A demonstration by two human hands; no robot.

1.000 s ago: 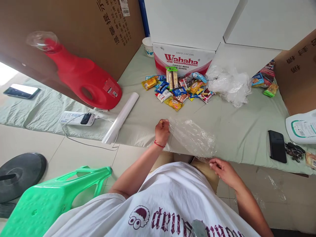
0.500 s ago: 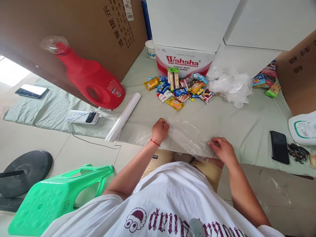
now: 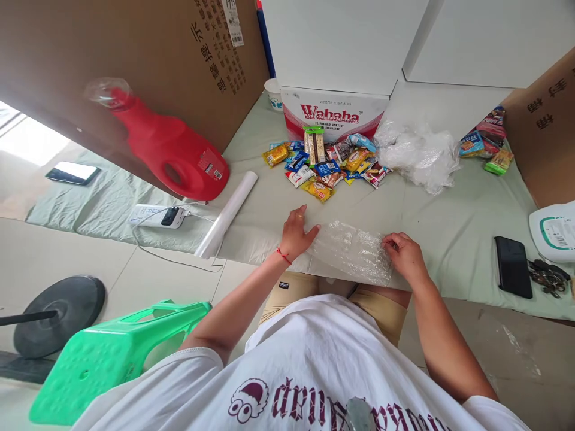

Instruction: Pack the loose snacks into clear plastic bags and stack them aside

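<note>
A crinkled sheet of clear plastic film (image 3: 353, 251) lies flat on the pale green cloth (image 3: 440, 221) near its front edge. My left hand (image 3: 297, 233) rests at the sheet's left edge with fingers stretched out, pressing it down. At the right edge my right hand (image 3: 404, 256) has its fingers curled, pinching the film. A roll of clear film (image 3: 228, 214) lies to the left of my left hand. Beyond the sheet sits a pile of wrapped snacks (image 3: 326, 161).
A red jug (image 3: 166, 149) lies tilted at the left, a Wahaha carton (image 3: 335, 112) at the back, crumpled plastic (image 3: 420, 154) beside it. More snacks (image 3: 489, 140), a black phone (image 3: 513, 266), keys (image 3: 548, 276), a power strip (image 3: 157, 215) and a green stool (image 3: 117, 359) surround me.
The film was held up stretched between my hands; now it lies flat on the cloth. My right hand moved up to its right edge and my left hand opened flat.
</note>
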